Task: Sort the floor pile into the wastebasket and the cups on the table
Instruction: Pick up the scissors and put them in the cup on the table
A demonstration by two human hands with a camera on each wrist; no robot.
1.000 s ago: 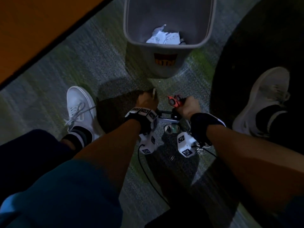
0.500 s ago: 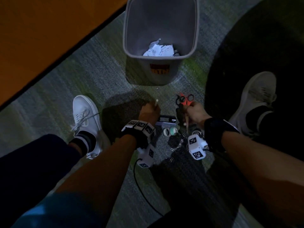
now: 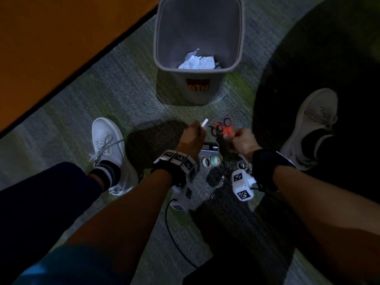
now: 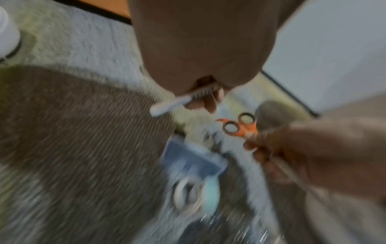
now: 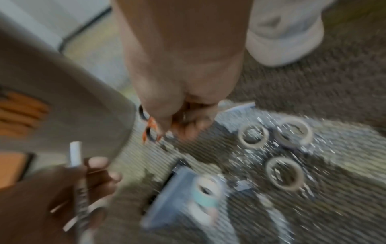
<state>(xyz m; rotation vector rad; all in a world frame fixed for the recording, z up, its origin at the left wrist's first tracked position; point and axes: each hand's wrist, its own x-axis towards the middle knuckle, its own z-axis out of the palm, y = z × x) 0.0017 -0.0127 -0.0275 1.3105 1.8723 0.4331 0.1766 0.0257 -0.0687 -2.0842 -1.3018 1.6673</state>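
Pile [image 3: 213, 167]: we see tape rolls, a blue box and clips on the carpet, below our hands.
Left hand [image 3: 192, 138]: we grip a white-capped pen [image 3: 204, 122], tip up.
Right hand [image 3: 239, 140]: we clutch orange scissors [image 3: 223, 128] by the blades, loops forward.
Bin [image 3: 197, 89]: just beyond, paper scraps inside.
Shoes: one either side.

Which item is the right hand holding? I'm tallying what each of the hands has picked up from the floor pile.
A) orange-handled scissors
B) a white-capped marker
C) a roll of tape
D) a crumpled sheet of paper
A: the right hand grips the orange-handled scissors, finger loops pointing toward the wastebasket, while the marker is in the left hand.
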